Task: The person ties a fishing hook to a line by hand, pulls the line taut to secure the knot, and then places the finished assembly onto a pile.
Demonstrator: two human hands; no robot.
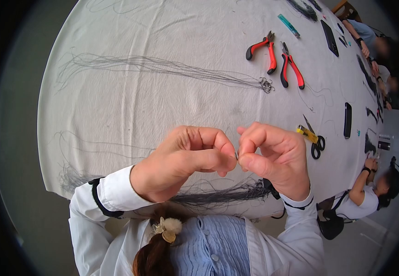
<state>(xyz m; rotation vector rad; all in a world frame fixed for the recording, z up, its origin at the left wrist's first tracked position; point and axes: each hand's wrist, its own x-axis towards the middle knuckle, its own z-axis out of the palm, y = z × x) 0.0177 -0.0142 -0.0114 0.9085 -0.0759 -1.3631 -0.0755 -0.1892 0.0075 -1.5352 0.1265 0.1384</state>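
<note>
My left hand (185, 158) is closed in a pinch, thumb against index finger. Facing it, fingertips nearly touching, my right hand (273, 158) pinches too. Between the fingertips shows a tiny dark piece, mostly hidden by the fingers. Thin dark cord (107, 152) runs from the left across the cloth and passes behind my left hand. Below both hands lies a thick bundle of dark cords (218, 197), partly covered by my forearms. Farther up, another bundle of thin cords (162, 67) is stretched out, ending in a cluster of small dark loops (266, 85).
Red-handled cutters (270, 50) and red-handled pliers (293, 69) lie at the upper right, near a teal knife (288, 25). Scissors (316, 145) rest beside a yellow lighter-like object (306, 134). Black phones (348, 120) and several people are along the right side of the white-clothed table (94, 106).
</note>
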